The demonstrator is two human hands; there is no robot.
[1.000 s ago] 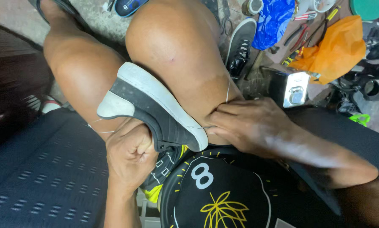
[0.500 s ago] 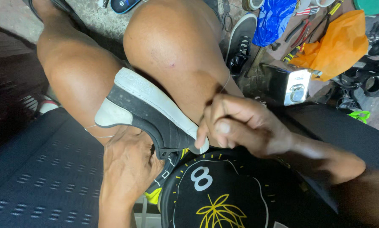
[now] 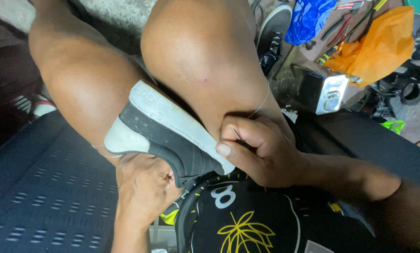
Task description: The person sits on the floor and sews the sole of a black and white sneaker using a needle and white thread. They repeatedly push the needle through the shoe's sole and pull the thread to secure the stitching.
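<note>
Head view, setting: rough concrete floor (image 3: 111, 11) beyond my knees; dark perforated seat mat (image 3: 36, 187) at lower left; black cloth with a yellow leaf motif (image 3: 247, 225) across my lap.
Head view, shoe: black sneaker (image 3: 172, 136) with a white sole, wedged between my two knees, sole turned up toward the camera, toe toward my lap, heel toward my left leg.
Head view, left hand: my left hand (image 3: 142, 185) lies under the sneaker, fingers curled shut around its upper from below; the fingertips are hidden.
Head view, right hand: my right hand (image 3: 261, 150) is at the toe end of the sole, thumb and fingers pinched closed on a thin dark needle (image 3: 238, 136) that is touching the sole's edge.
Head view, thread: pale thread (image 3: 261, 103) runs taut from my right fingers up across my right knee.
Head view, background clutter: second dark shoe (image 3: 273, 33) beside my right knee; blue bag (image 3: 308, 18) and orange bag (image 3: 378, 44) at the top right; pliers (image 3: 338, 28) between them; metal box (image 3: 320, 89) just beside my right knee.
</note>
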